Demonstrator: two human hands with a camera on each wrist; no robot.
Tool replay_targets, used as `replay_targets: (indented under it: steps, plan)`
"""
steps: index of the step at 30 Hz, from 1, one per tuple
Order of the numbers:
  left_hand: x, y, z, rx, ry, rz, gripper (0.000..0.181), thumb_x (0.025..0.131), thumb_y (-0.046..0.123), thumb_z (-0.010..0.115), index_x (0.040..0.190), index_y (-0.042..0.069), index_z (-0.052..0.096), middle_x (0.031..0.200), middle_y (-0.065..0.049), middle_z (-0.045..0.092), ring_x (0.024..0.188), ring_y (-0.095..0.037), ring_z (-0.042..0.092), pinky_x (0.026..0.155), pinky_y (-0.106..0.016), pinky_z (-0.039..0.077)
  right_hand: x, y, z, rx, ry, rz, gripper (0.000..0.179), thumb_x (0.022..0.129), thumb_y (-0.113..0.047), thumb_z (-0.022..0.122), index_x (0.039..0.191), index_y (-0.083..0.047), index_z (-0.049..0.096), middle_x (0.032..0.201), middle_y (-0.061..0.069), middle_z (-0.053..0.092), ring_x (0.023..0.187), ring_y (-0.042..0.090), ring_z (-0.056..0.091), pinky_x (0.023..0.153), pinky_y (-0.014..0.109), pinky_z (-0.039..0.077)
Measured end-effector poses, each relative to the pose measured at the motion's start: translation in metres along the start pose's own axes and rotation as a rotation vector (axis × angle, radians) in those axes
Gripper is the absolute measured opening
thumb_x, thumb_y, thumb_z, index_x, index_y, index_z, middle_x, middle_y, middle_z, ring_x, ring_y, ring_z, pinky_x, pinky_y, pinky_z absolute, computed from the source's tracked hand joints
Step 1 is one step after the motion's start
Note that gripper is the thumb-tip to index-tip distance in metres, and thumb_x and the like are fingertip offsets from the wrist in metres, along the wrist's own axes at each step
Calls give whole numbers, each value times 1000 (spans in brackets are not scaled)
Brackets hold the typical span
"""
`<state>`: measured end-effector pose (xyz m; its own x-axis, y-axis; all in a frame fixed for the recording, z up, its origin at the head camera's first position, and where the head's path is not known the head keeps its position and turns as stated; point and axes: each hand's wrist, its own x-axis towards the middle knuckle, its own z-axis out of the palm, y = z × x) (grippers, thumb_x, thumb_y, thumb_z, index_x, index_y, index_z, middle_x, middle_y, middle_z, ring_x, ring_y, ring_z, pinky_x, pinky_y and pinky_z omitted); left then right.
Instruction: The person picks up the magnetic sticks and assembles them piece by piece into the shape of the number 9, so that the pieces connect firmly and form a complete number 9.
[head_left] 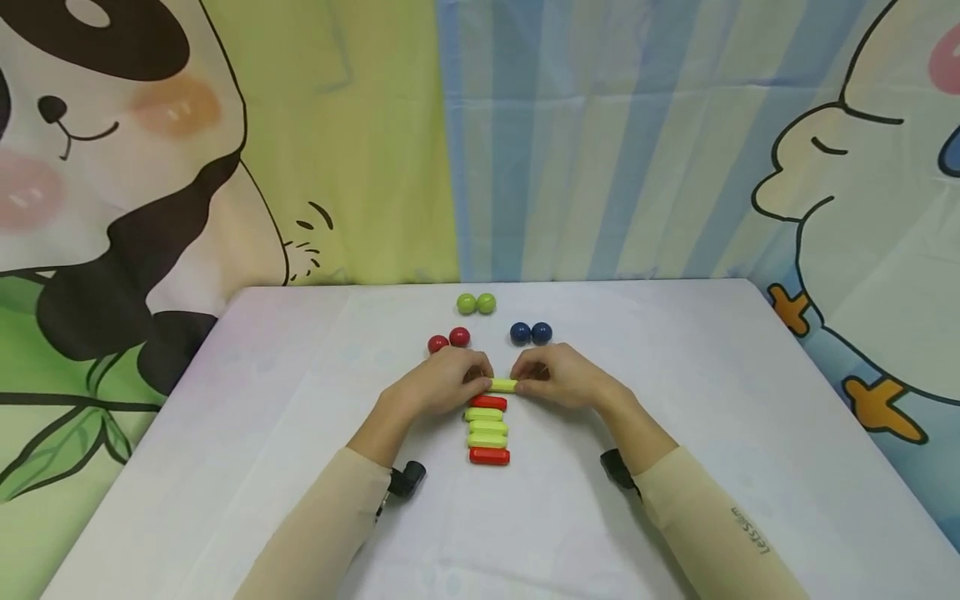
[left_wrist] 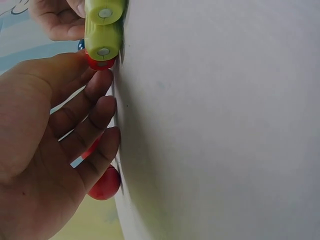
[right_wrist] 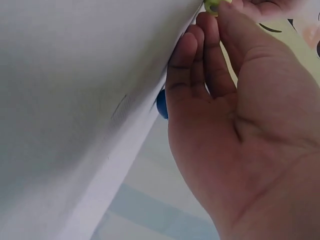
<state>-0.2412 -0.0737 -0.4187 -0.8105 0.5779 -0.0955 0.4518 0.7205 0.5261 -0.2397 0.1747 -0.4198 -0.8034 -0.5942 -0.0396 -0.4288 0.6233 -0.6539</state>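
A yellow-green magnetic rod (head_left: 502,385) lies crosswise at the far end of a column of short rods. Its left end is pinched by my left hand (head_left: 450,379), its right end by my right hand (head_left: 558,377). Right below it sits a red rod (head_left: 488,402), then several yellow-green rods (head_left: 488,427), and a second red rod (head_left: 489,456) at the near end. Round metal discs show in the ends of the yellow-green rods (left_wrist: 103,45) in the left wrist view. The right wrist view has the pinched rod (right_wrist: 212,7) at its top edge, partly hidden by fingers.
Two red balls (head_left: 460,337) sit just beyond my left hand, and two dark blue balls (head_left: 542,333) beyond my right. Two green balls (head_left: 486,303) are near the far edge of the white table (head_left: 225,467). A cartoon-printed curtain (head_left: 570,150) hangs behind.
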Motion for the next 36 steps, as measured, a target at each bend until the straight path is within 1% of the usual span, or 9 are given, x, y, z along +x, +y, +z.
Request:
replay_targets:
  steps: [5,9,13,19,23,27,31,34,36]
  plan:
    - [6,-1,0,29,14,2,13,101,28,65,110,20,71,94,8,65,89,-12,59,85,-30,51,5,2,-3,5,11,32,9,96,-20,74,105,-17,74,94,-7,71,87,11,63,84,33,53]
    - [12,0,1,53,35,-27,16,102,26,64,113,17,71,99,5,66,93,-13,59,89,-31,51,11,4,-4,2,27,36,10,96,-19,74,105,-16,74,93,-6,71,87,14,62,84,33,53]
    - [18,2,3,74,45,-59,18,103,25,61,116,16,70,104,3,67,96,-14,59,92,-33,52,15,7,-4,-26,44,49,11,96,-20,74,106,-15,74,93,-5,70,86,14,62,83,33,53]
    - [23,5,4,73,58,-70,20,104,24,58,118,13,69,103,0,67,94,-17,59,89,-33,53,16,8,-6,-46,58,55,12,98,-19,72,108,-13,73,94,-3,71,87,13,63,84,35,54]
    - [23,6,2,67,73,-78,21,105,23,58,119,12,69,106,-1,65,96,-17,57,91,-33,52,19,8,-8,-40,71,60,13,97,-19,73,108,-14,73,96,-1,71,88,15,64,84,36,54]
    - [22,6,2,60,62,-67,23,104,23,59,122,13,67,108,-2,63,98,-17,57,91,-34,52,21,10,-7,-55,81,58,13,97,-18,73,109,-13,73,97,-1,71,89,15,63,84,36,54]
    - [24,8,3,70,43,-42,24,103,26,62,124,15,67,109,-1,63,99,-17,57,92,-35,51,19,12,-9,-60,85,37,13,97,-16,72,109,-11,73,96,0,71,87,15,63,82,36,53]
    - [25,9,3,83,47,-42,23,103,26,63,123,16,68,108,-1,64,99,-17,57,92,-35,50,20,10,-12,-73,74,23,14,97,-17,72,109,-11,73,96,0,71,87,15,63,81,36,52]
    - [25,9,2,77,52,-48,21,103,24,64,121,15,69,107,0,64,98,-17,57,92,-35,51,20,8,-14,-82,75,29,15,98,-17,71,111,-10,73,96,0,71,87,15,64,81,35,53]
